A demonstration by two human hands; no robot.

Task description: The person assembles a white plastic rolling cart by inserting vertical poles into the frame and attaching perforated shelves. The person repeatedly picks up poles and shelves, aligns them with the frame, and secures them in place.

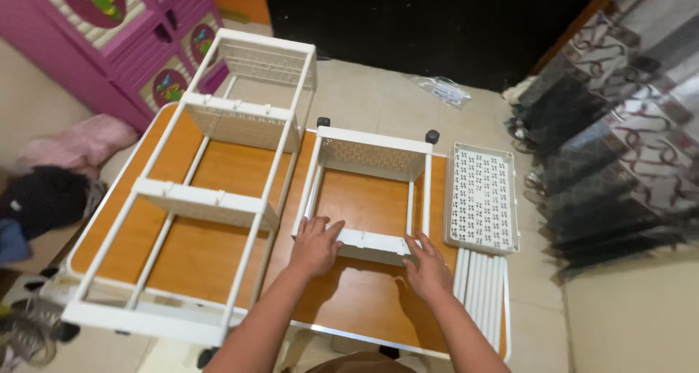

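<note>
A small white rack section (368, 191), two perforated shelf trays joined by slim posts, lies on its side in the middle of a low orange-topped table (364, 300), its open frame facing up and two black caster wheels (432, 136) showing at its far end. The person's left hand (314, 245) rests flat, fingers spread, on the near tray's left end, and the right hand (426, 267) lies open on that tray's right end; neither hand is clamped around anything, both simply press on the tray edge. The step in hand looks like seating this near tray onto its posts, so the next move would seem to call for even, square pressure from both palms along the post line. Just to the right lie a loose perforated white tray (481, 198) and, nearer, a bundle of white tubes (482, 289). To the left, a taller assembled rack (211, 183) lies on its side across the table.
</note>
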